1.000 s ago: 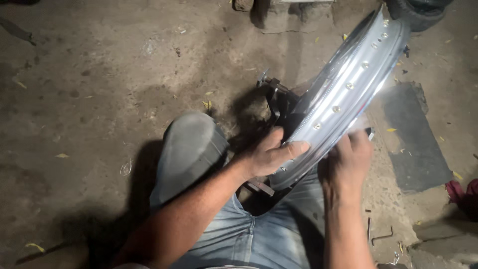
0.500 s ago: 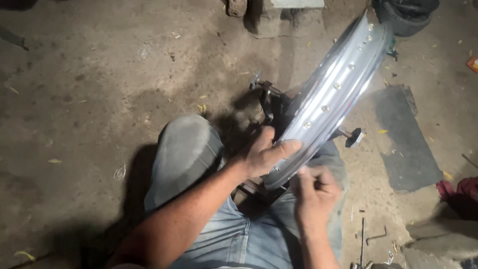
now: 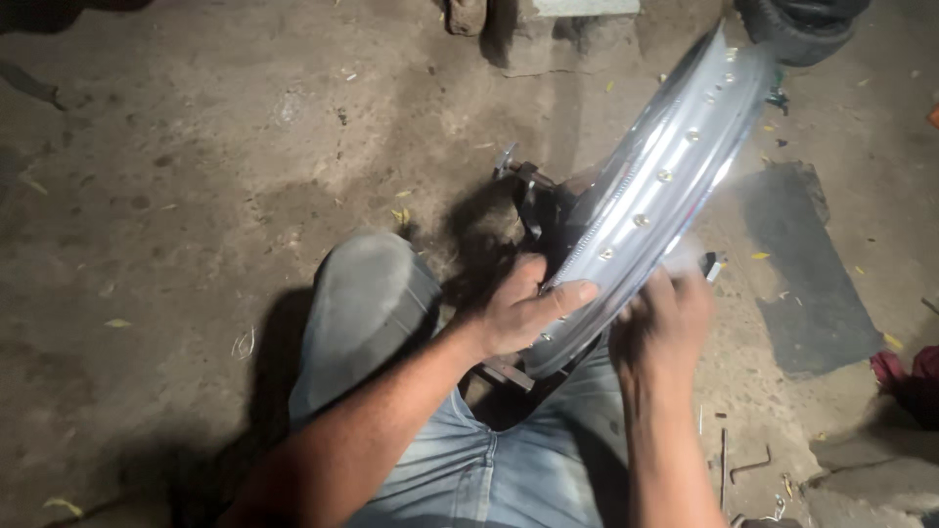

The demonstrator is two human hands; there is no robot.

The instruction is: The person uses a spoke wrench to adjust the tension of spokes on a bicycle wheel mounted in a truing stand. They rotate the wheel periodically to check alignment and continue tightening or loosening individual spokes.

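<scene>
1. Closest in, the person's jeans (image 3: 469, 469) fill the bottom of the view, one knee (image 3: 367, 303) raised on the left, so the wheel rim sits right between the legs where both arms can reach it.
2. The left hand (image 3: 518, 313) is clamped on the shiny metal wheel rim (image 3: 655, 196), thumb laid across the channel and fingers wrapped round the far edge. That grasp looks meant to steady the rim against turning.
3. The right hand (image 3: 665, 323) is up against the rim's lower right edge, fingers curled near a small dark tool (image 3: 711, 264) that pokes out above them. Whether the fingers are actually gripping that tool, I cannot tell; it is blurred.
4. The rim stands tilted, rising from the lap up toward the top right, its row of spoke holes facing the camera, which keeps them in plain sight.
5. Behind it a dark metal stand (image 3: 538, 205) rests on the concrete floor (image 3: 196, 176), seemingly carrying the rim.
6. To the right, a dark flat mat (image 3: 812, 284) lies on the floor, with a bent metal key (image 3: 748, 464) nearer the leg.
7. Farthest off, a black tyre (image 3: 802, 24) sits at the top edge.
</scene>
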